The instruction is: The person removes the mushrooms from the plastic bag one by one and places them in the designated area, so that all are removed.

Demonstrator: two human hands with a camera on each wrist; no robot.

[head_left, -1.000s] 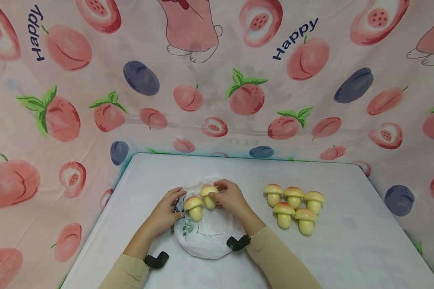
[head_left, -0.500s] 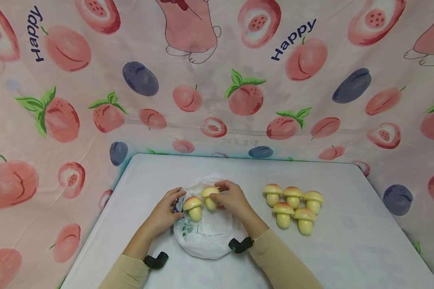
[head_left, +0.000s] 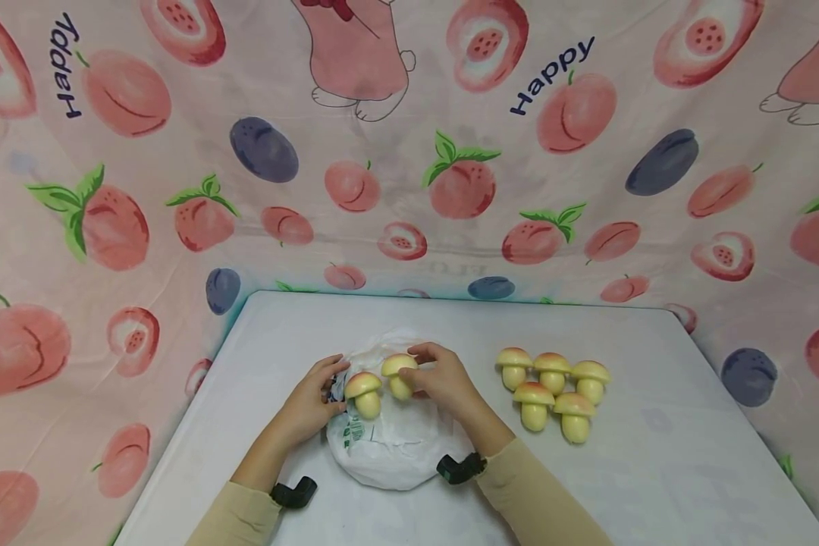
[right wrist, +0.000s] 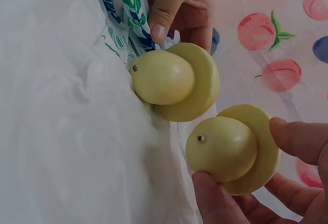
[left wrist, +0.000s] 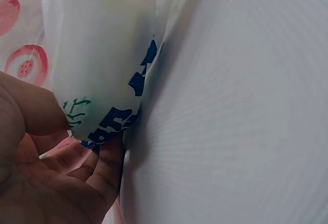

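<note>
A white plastic bag with green and blue print lies rounded on the table. My left hand grips its left side; in the left wrist view the thumb and fingers close round the printed plastic. One yellow toy mushroom with a reddish cap rests on the bag close to that hand. A second toy mushroom is pinched between thumb and fingers of my right hand. In the right wrist view the held mushroom and the other one show their pale stems, a small gap between them.
Several more toy mushrooms stand close together in two rows on the white table, right of the bag. A peach-printed cloth hangs behind the table and along its sides. Dark wrist mounts sit at both sleeves.
My right hand has shifted slightly to the right with its toy mushroom, widening the gap to the other one. The left hand keeps its place on the bag.
</note>
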